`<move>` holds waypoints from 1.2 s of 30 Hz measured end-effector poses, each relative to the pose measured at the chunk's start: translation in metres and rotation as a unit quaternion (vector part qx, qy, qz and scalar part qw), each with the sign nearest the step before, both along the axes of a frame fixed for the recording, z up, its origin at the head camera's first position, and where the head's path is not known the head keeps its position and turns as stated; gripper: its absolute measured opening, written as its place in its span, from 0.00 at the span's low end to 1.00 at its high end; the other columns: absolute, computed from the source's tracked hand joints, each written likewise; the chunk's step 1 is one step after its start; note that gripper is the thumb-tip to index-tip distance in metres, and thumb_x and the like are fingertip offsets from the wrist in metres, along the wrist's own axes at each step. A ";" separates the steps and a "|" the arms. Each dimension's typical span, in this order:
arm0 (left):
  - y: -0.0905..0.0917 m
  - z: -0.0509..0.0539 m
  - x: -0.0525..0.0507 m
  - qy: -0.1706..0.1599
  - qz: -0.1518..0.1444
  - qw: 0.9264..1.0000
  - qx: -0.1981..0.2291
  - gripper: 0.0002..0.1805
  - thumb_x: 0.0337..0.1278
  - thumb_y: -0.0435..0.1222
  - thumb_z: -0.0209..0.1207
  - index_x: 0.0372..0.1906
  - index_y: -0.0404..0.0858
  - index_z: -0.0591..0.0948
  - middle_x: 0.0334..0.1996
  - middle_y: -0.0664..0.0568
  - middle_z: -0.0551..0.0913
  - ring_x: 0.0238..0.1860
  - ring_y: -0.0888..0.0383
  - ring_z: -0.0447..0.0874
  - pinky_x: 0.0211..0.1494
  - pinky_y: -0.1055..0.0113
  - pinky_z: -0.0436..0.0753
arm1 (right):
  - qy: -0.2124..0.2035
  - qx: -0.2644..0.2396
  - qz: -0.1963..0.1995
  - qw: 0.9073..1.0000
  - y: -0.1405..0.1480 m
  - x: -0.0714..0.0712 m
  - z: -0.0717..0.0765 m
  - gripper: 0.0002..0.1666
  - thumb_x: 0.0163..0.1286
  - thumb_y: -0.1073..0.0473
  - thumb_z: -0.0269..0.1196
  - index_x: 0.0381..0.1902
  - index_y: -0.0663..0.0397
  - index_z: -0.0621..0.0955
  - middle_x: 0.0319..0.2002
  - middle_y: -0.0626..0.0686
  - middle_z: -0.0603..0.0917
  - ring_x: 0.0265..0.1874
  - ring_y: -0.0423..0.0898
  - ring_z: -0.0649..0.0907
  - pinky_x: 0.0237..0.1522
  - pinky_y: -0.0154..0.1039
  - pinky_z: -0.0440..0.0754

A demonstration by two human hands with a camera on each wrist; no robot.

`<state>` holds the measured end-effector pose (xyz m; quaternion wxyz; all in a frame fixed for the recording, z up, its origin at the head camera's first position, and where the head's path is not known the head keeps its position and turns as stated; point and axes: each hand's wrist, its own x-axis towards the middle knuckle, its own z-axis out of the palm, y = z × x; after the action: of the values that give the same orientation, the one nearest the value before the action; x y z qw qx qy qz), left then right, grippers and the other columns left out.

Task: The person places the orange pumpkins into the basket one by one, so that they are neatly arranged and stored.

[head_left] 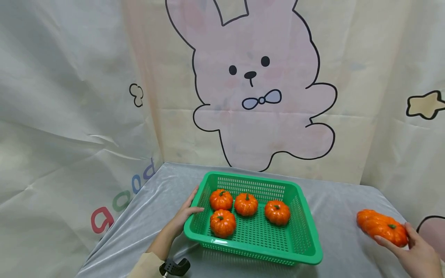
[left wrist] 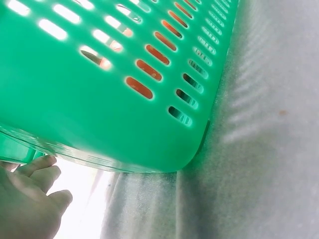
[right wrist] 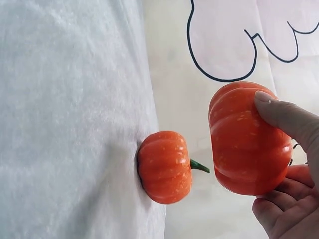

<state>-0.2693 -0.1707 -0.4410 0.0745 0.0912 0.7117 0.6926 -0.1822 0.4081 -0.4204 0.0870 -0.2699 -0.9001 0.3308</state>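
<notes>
A green slatted plastic basket [head_left: 250, 255] stands on the cloth-covered table, with several small orange toy pumpkins inside, one of them [head_left: 277, 212] on the right side. My left hand [head_left: 184, 214] grips the basket's left rim, thumb over the edge; the left wrist view shows its fingers [left wrist: 42, 172] at the rim. Off to the right, my right hand [head_left: 418, 249] holds an orange pumpkin [right wrist: 246, 144] between thumb and fingers, raised above the table. Just beyond it, another pumpkin [right wrist: 164, 169] with a green stem sits on the cloth, partly hidden in the head view.
Grey cloth [head_left: 337, 216] covers the table and spans the stretch between the basket and the right-hand pumpkins. Fabric walls with a cartoon rabbit [head_left: 257, 127] close off the back and sides. A black strap [head_left: 175, 267] lies by the left wrist.
</notes>
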 end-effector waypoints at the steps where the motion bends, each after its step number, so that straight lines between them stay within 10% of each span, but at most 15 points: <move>1: 0.000 0.000 0.000 -0.001 0.000 1.000 0.000 0.46 0.55 0.31 0.53 0.75 0.51 0.44 0.75 0.47 0.40 0.71 0.43 0.50 0.63 0.51 0.67 | 0.008 0.009 0.007 1.000 -0.003 0.000 0.001 0.67 0.56 0.32 0.60 0.68 0.65 0.33 0.68 0.73 0.40 0.67 0.70 0.52 0.60 0.63 0.59; 12: -0.001 0.002 0.001 -0.007 -0.001 1.000 0.008 0.46 0.56 0.30 0.52 0.75 0.51 0.43 0.75 0.46 0.38 0.71 0.42 0.52 0.62 0.50 0.70 | 0.068 0.081 0.093 0.990 -0.027 -0.010 0.020 0.61 0.59 0.36 0.61 0.70 0.64 0.39 0.65 0.78 0.49 0.59 0.77 0.59 0.52 0.69 0.61; 36: 0.000 0.002 0.002 -0.006 -0.010 1.000 0.007 0.45 0.57 0.30 0.52 0.75 0.51 0.42 0.75 0.46 0.37 0.71 0.42 0.50 0.62 0.51 0.69 | 0.131 0.069 0.197 0.969 -0.094 -0.037 0.061 0.58 0.60 0.38 0.61 0.72 0.59 0.43 0.68 0.72 0.53 0.61 0.74 0.61 0.50 0.67 0.66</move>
<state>-0.2671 -0.1712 -0.4390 0.0848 0.0951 0.7058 0.6969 -0.2193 0.3137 -0.3595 0.1558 -0.0351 -0.9368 0.3113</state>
